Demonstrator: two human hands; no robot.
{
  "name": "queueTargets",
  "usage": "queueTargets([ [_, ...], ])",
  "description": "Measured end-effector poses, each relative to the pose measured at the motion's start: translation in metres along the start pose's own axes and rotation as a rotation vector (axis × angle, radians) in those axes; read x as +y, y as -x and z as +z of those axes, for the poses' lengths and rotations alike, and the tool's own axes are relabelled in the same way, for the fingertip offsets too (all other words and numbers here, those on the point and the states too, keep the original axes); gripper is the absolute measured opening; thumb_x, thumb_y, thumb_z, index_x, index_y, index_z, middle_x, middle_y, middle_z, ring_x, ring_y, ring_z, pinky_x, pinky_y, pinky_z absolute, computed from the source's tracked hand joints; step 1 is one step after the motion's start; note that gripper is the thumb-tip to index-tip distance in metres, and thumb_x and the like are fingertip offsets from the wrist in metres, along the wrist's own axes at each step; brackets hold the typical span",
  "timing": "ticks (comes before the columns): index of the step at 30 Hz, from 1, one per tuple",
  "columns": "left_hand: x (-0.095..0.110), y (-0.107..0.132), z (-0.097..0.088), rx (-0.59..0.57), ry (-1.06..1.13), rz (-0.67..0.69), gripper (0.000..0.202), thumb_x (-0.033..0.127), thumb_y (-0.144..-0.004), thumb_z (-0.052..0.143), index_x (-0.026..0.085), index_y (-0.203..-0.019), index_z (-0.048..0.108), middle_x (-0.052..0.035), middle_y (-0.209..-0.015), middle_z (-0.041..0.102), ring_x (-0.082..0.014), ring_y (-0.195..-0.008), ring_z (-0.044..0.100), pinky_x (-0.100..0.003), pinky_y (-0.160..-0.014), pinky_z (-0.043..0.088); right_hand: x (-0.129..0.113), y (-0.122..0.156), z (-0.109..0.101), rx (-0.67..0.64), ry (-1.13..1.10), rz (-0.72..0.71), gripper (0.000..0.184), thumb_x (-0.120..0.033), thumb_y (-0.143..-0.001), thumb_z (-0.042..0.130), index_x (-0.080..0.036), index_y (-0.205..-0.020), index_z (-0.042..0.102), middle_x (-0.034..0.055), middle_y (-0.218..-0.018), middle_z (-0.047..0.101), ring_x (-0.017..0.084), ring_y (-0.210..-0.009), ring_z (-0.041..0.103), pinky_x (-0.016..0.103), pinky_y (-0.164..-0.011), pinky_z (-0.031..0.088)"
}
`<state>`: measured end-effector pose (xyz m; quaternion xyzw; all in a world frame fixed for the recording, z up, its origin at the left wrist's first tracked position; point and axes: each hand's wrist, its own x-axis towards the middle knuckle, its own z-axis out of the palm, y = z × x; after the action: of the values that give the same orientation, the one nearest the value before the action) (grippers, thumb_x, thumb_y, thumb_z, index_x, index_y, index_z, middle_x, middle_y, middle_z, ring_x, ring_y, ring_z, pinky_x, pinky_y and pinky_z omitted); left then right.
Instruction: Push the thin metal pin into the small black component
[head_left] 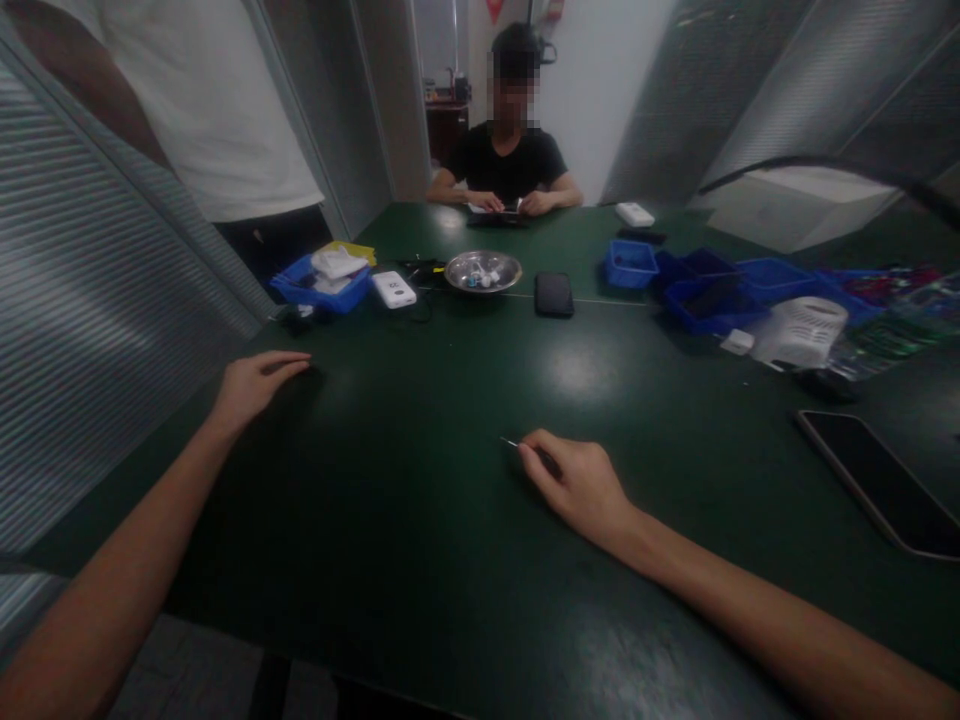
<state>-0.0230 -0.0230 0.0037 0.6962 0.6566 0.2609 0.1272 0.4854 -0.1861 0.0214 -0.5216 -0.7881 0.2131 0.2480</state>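
My right hand [577, 482] rests on the dark green table [420, 480] near its middle, fingers closed on a thin tool [525, 452] with a dark handle whose metal tip pokes out to the left. My left hand [255, 383] lies flat on the table near its left edge, fingers stretched out together, holding nothing.
Further back stand a blue tray with white parts [322, 280], a white device [394, 289], a metal bowl [482, 271], a black phone [554, 294], several blue bins [697, 285] and a white vented housing [801, 332]. A dark tablet [881, 480] lies right. One person sits opposite [510, 160]; another stands left [202, 110].
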Motion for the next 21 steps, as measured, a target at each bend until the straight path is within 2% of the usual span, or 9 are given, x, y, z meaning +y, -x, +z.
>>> queueTargets([
  [3, -0.003, 0.0007, -0.003, -0.027, -0.001, -0.032, 0.05, 0.06, -0.089, 0.063, 0.026, -0.122, 0.075, -0.0033, -0.125, 0.073, -0.026, -0.102, 0.068, -0.035, -0.092, 0.049, 0.0, 0.0003, -0.0013, 0.0, 0.0, 0.007, 0.031, -0.037, -0.107, 0.044, -0.021, -0.1, 0.069, 0.0019, -0.079, 0.073, 0.016, -0.064, 0.066, 0.025, -0.059, 0.046],
  [6, -0.0052, -0.0001, -0.0031, -0.097, -0.028, -0.081, 0.051, 0.062, -0.085, 0.066, 0.028, -0.123, 0.075, -0.0018, -0.126, 0.073, -0.0238, -0.085, 0.068, -0.035, -0.08, 0.052, 0.0004, 0.0009, -0.0022, -0.005, -0.009, 0.016, 0.031, -0.037, -0.107, 0.044, -0.02, -0.1, 0.069, 0.0018, -0.078, 0.072, 0.015, -0.064, 0.065, 0.025, -0.058, 0.046],
  [10, -0.0036, 0.0002, -0.001, -0.078, -0.009, -0.129, 0.05, 0.061, -0.084, 0.067, 0.029, -0.122, 0.076, -0.002, -0.124, 0.074, -0.0224, -0.074, 0.067, -0.036, -0.075, 0.054, 0.0006, 0.0009, -0.0025, -0.008, -0.016, 0.015, 0.031, -0.037, -0.107, 0.043, -0.02, -0.101, 0.069, 0.0018, -0.078, 0.072, 0.015, -0.063, 0.065, 0.024, -0.059, 0.046],
  [13, -0.0018, 0.0007, -0.0006, -0.073, 0.022, -0.154, 0.049, 0.059, -0.084, 0.069, 0.028, -0.12, 0.078, -0.0036, -0.126, 0.073, -0.027, -0.088, 0.071, -0.04, -0.087, 0.055, 0.0004, 0.0004, -0.0025, -0.01, -0.012, 0.013, 0.031, -0.036, -0.106, 0.044, -0.02, -0.1, 0.069, 0.0019, -0.078, 0.072, 0.015, -0.062, 0.064, 0.024, -0.058, 0.045],
  [17, -0.0032, -0.0027, -0.0011, -0.075, 0.102, -0.15, 0.045, 0.053, -0.084, 0.073, 0.027, -0.119, 0.078, -0.0034, -0.132, 0.071, -0.0299, -0.122, 0.063, -0.042, -0.111, 0.043, 0.0, 0.0007, -0.0026, -0.011, -0.016, 0.008, 0.03, -0.037, -0.107, 0.044, -0.02, -0.101, 0.069, 0.0012, -0.077, 0.071, 0.014, -0.062, 0.064, 0.024, -0.059, 0.045],
  [21, -0.0023, -0.0073, -0.0021, -0.073, 0.161, -0.235, 0.044, 0.05, -0.08, 0.079, 0.024, -0.116, 0.079, -0.0044, -0.129, 0.072, -0.0281, -0.123, 0.062, -0.038, -0.109, 0.043, 0.0, 0.0016, -0.0023, -0.017, -0.015, 0.014, 0.031, -0.037, -0.107, 0.044, -0.02, -0.1, 0.069, 0.0015, -0.078, 0.071, 0.014, -0.062, 0.064, 0.024, -0.059, 0.045],
])
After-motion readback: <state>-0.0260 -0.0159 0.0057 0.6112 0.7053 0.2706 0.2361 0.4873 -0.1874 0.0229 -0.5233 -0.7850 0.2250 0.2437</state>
